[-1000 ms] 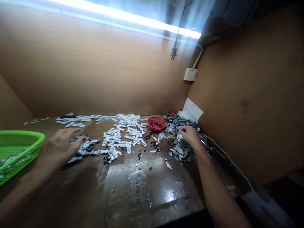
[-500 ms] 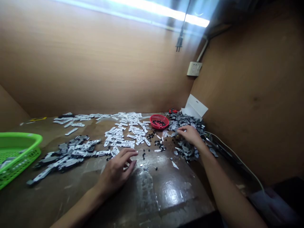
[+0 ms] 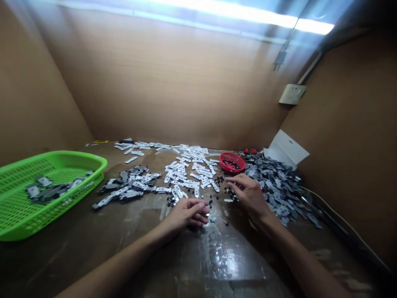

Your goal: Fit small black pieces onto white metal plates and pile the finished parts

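My left hand [image 3: 189, 214] rests low over the table's middle. Its fingers are loosely bent and apart, and I see nothing in them. Close by lie small black wheel-like pieces [image 3: 211, 202] and white chassis-like plates [image 3: 178, 192]. My right hand [image 3: 249, 193] is in front of the red basket [image 3: 232, 170], over small black parts [image 3: 232, 193]. Its thumb and index finger come together in a pinch; whatever lies between them is too small to make out. Beyond my right hand spreads a pile of grey plastic parts [image 3: 279, 186].
A green basket [image 3: 102, 165] with grey pieces inside stands at the left. Beside it lies a heap of grey-and-white car-like assemblies [image 3: 130, 186]. A white card [image 3: 288, 147] leans at the back right. A pale cable [image 3: 335, 215] runs along the right side.
My right hand has moved left, from the grey pile to the small black parts by the red basket. The view has swung left, showing more of the green basket.
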A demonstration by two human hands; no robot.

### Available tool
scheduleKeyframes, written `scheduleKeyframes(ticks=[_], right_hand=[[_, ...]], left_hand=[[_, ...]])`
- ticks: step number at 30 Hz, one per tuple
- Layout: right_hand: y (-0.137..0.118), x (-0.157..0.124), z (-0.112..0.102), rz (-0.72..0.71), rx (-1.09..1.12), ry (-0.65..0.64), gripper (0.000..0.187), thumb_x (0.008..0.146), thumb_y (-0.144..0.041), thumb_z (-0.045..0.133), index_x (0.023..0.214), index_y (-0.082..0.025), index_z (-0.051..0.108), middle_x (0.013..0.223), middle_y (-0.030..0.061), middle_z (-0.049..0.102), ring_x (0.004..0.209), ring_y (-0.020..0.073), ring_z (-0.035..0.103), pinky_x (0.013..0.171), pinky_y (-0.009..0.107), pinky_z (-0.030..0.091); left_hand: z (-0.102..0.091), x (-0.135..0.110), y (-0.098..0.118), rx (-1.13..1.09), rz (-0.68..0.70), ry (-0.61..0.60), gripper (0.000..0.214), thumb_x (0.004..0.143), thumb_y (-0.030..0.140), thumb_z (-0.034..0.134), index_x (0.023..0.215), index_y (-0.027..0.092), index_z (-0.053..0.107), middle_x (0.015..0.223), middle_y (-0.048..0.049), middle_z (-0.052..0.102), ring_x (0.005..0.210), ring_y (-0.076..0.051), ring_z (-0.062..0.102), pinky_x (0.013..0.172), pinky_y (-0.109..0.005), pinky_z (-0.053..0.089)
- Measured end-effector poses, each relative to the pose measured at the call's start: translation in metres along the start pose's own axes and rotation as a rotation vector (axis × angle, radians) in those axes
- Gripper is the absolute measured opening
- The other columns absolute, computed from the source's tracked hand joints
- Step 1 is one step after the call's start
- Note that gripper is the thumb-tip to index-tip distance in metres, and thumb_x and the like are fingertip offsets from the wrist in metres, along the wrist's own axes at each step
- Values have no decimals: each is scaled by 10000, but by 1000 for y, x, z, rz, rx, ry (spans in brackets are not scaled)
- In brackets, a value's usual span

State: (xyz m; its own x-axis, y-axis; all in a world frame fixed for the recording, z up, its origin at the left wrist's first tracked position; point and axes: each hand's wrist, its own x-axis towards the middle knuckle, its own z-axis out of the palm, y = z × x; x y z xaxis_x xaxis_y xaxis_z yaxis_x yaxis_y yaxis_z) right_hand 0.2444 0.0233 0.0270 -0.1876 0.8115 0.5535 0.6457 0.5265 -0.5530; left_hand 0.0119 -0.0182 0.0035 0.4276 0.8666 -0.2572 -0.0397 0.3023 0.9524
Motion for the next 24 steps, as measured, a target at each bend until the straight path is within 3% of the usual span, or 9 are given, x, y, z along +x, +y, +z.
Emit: scheduleKeyframes(ticks=[4,8,10,13,16,20,24], right_hand=[[-46,-10,31,-150,7,-229,198,803,-246,534,959,-263,656,885,51,615,809,180,556,702,293,434],[-59,-15,50,-171,110,-345,171,791,-228,537,903,-239,665,837,52,626,783,182,555,688,294,438],[-57,-15,52,-72,255,-370,179,811,-254,511,882,-222,671,804,46,640,739,170,570,675,285,447],[-51,-12,45,157,439,-276,234,815,-312,509,978,-204,638,828,42,644,723,159,584,648,267,460],[-47,-10,39,222,492,-282,312,761,-325,579,1044,-198,607,851,39,636,726,154,580,633,256,459],[-41,-10,40,285,557,-336,218,750,-332,576,865,-171,667,771,40,645,682,147,574,616,255,453],[-34,-14,48,388,679,-288,259,717,-356,610,874,-157,663,648,10,594,522,99,487,475,213,387]], left_hand=[[-1,-1,0,-244,26,-33,412,764,453,551,1033,143,565,1003,-136,620,775,-164,639,652,-250,482],[-6,0,-1,-276,90,19,359,726,435,609,888,115,595,830,-91,637,669,-116,612,632,-224,468],[-10,1,-2,-191,93,54,369,717,444,612,864,106,600,770,-78,633,637,-112,604,594,-208,459],[-14,0,-2,23,138,97,361,733,457,577,820,109,610,702,-69,630,585,-120,598,529,-202,444],[-12,-1,-3,177,191,71,332,761,440,540,783,117,618,668,-60,625,543,-117,587,518,-217,452],[-7,1,-3,126,193,140,334,719,411,605,910,139,569,683,-46,622,580,-141,617,528,-236,480],[-7,4,-1,121,166,158,333,686,438,636,776,134,534,662,-57,627,607,-163,635,515,-233,485]])
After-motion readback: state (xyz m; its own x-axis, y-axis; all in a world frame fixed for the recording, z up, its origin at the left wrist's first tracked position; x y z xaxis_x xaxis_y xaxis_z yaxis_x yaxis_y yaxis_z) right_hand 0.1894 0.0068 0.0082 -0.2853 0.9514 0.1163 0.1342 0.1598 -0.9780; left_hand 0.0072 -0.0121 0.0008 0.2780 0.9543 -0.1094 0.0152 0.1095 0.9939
